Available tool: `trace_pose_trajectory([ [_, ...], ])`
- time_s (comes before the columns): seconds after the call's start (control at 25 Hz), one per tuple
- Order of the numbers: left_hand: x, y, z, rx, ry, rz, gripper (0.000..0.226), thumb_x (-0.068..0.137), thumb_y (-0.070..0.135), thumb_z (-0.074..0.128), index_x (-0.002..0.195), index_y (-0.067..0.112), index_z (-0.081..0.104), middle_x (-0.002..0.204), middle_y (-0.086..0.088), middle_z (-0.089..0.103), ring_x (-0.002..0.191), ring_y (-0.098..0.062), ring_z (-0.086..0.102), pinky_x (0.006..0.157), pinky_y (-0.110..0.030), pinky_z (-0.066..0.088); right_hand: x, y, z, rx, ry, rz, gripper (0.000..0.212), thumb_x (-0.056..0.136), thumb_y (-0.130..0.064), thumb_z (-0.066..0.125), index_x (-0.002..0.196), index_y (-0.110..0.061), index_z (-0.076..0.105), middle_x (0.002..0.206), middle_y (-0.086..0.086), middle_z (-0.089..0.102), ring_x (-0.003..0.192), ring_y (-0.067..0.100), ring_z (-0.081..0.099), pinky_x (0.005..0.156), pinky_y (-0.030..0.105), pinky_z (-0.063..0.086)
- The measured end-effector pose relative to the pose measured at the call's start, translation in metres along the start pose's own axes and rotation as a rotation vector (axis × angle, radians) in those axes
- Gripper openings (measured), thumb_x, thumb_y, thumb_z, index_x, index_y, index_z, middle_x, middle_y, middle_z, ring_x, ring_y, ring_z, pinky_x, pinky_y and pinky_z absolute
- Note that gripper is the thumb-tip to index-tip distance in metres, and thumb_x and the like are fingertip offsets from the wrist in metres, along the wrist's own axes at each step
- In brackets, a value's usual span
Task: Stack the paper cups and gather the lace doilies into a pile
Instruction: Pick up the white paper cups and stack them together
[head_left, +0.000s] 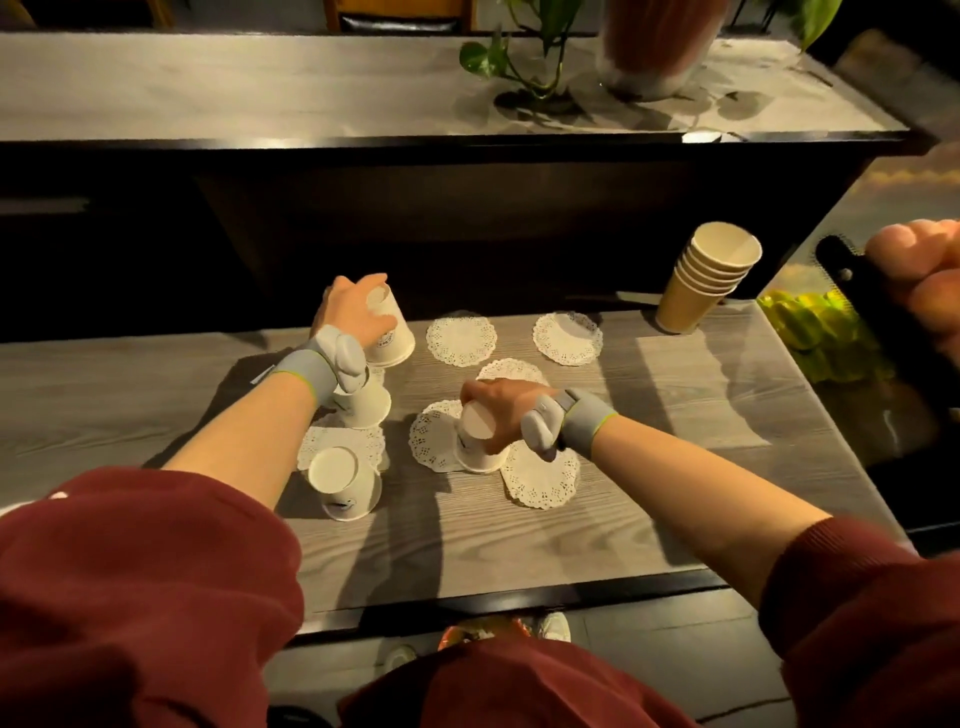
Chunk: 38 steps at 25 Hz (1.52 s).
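Both grips clamp upturned cups: left grip (358, 312) at the bench's (597, 545) far edge, right grip (506, 410) mid-bench among doilies (460, 341).

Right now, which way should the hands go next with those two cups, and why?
Probably lift the right hand's cup and drop it over the left hand's cup: both are upside down and gripped, so they would nest, and the doilies underneath come free.

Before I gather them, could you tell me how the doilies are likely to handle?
Probably floppy and very light: each doily lies thin and flat. The lacy edges look tearable. One doily lies under a cup in the right hand, so it is likely pinned.
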<state>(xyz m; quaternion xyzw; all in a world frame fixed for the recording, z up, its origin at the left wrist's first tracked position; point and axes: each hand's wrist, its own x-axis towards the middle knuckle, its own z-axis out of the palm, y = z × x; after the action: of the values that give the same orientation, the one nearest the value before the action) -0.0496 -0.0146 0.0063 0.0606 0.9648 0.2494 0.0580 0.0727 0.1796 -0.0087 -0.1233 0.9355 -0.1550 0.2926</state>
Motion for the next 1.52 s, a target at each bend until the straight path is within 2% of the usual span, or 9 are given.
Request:
trace_pose_trajectory([
  [0.32, -0.035, -0.018, -0.027, -0.126, 0.034, 0.026, 0.064, 0.080, 0.014, 0.057, 0.140, 0.025, 0.040, 0.132, -0.016, 0.042, 0.125, -0.033, 0.041, 0.102, -0.041, 0.040, 0.026, -0.004, -0.003, -0.034, 0.028, 0.022, 0.068, 0.069, -0.026, 0.078, 0.125, -0.015, 0.040, 0.118, 0.011, 0.060, 0.101, 0.031, 0.059, 0.083, 0.043, 0.053],
  [0.52, -0.034, -0.017, -0.041, -0.221, 0.117, 0.019, 0.064, 0.082, 0.014, 0.058, 0.141, 0.026, 0.039, 0.131, -0.015, 0.044, 0.116, -0.029, 0.048, 0.083, -0.027, 0.036, 0.034, -0.012, -0.013, -0.016, -0.022, 0.072, 0.067, 0.071, -0.030, 0.077, 0.125, -0.014, 0.041, 0.117, 0.013, 0.064, 0.101, 0.031, 0.062, 0.082, 0.046, 0.056],
  [0.68, -0.034, -0.021, -0.054, -0.234, 0.149, 0.032, 0.063, 0.080, 0.014, 0.058, 0.139, 0.026, 0.042, 0.128, -0.015, 0.046, 0.115, -0.030, 0.049, 0.086, -0.030, 0.039, 0.040, -0.017, -0.019, -0.059, -0.036, 0.099, 0.072, 0.075, -0.032, 0.075, 0.132, -0.011, 0.037, 0.123, 0.013, 0.060, 0.109, 0.031, 0.058, 0.086, 0.040, 0.052],
  [0.88, -0.046, -0.029, -0.039, -0.199, 0.043, 0.062, 0.064, 0.077, 0.010, 0.061, 0.137, 0.026, 0.044, 0.124, -0.014, 0.046, 0.113, -0.029, 0.047, 0.086, -0.027, 0.037, 0.042, -0.019, -0.033, 0.047, 0.051, 0.171, 0.060, 0.082, -0.036, 0.064, 0.130, -0.008, 0.040, 0.123, 0.015, 0.059, 0.099, 0.029, 0.057, 0.077, 0.034, 0.046],
  [1.04, -0.045, -0.034, -0.010, -0.062, -0.179, 0.081, 0.067, 0.078, 0.011, 0.063, 0.140, 0.024, 0.041, 0.129, -0.014, 0.040, 0.122, -0.031, 0.041, 0.102, -0.032, 0.035, 0.042, -0.022, -0.056, 0.358, 0.238, 0.152, 0.051, 0.087, -0.028, 0.060, 0.127, 0.000, 0.046, 0.124, 0.025, 0.058, 0.110, 0.039, 0.058, 0.092, 0.045, 0.050],
  [1.24, -0.048, -0.055, 0.020, 0.026, -0.253, 0.029, 0.050, 0.088, 0.000, 0.049, 0.137, 0.002, 0.041, 0.134, -0.014, 0.047, 0.127, -0.029, 0.043, 0.103, -0.033, 0.037, 0.036, -0.057, -0.059, 0.496, 0.161, -0.060, 0.045, 0.087, -0.023, 0.062, 0.124, -0.002, 0.046, 0.103, 0.011, 0.057, 0.084, 0.019, 0.055, 0.059, 0.021, 0.045],
  [1.36, -0.044, -0.065, 0.016, -0.064, -0.244, 0.003, 0.033, 0.079, 0.027, 0.049, 0.109, 0.014, 0.051, 0.089, 0.010, 0.048, 0.104, -0.014, 0.044, 0.075, -0.024, 0.038, 0.036, -0.087, -0.047, 0.384, 0.135, -0.234, 0.048, 0.081, -0.024, 0.070, 0.120, -0.005, 0.049, 0.099, -0.004, 0.053, 0.090, 0.013, 0.051, 0.070, 0.012, 0.044],
  [1.44, -0.038, -0.069, 0.008, -0.103, -0.278, -0.030, 0.024, 0.070, 0.029, 0.052, 0.089, 0.014, 0.050, 0.085, 0.001, 0.047, 0.090, -0.016, 0.047, 0.065, -0.026, 0.035, 0.038, -0.100, -0.037, 0.349, 0.108, -0.336, 0.050, 0.079, -0.023, 0.073, 0.120, -0.007, 0.049, 0.105, -0.006, 0.050, 0.092, 0.008, 0.050, 0.070, -0.001, 0.037],
  [1.52, -0.036, -0.073, 0.004, -0.110, -0.275, -0.026, 0.018, 0.080, 0.019, 0.058, 0.093, 0.007, 0.059, 0.099, -0.012, 0.055, 0.098, -0.026, 0.053, 0.073, -0.031, 0.044, 0.039, -0.107, -0.029, 0.299, 0.097, -0.390, 0.054, 0.077, -0.024, 0.075, 0.121, -0.012, 0.046, 0.105, -0.009, 0.048, 0.087, 0.004, 0.049, 0.065, -0.004, 0.036],
])
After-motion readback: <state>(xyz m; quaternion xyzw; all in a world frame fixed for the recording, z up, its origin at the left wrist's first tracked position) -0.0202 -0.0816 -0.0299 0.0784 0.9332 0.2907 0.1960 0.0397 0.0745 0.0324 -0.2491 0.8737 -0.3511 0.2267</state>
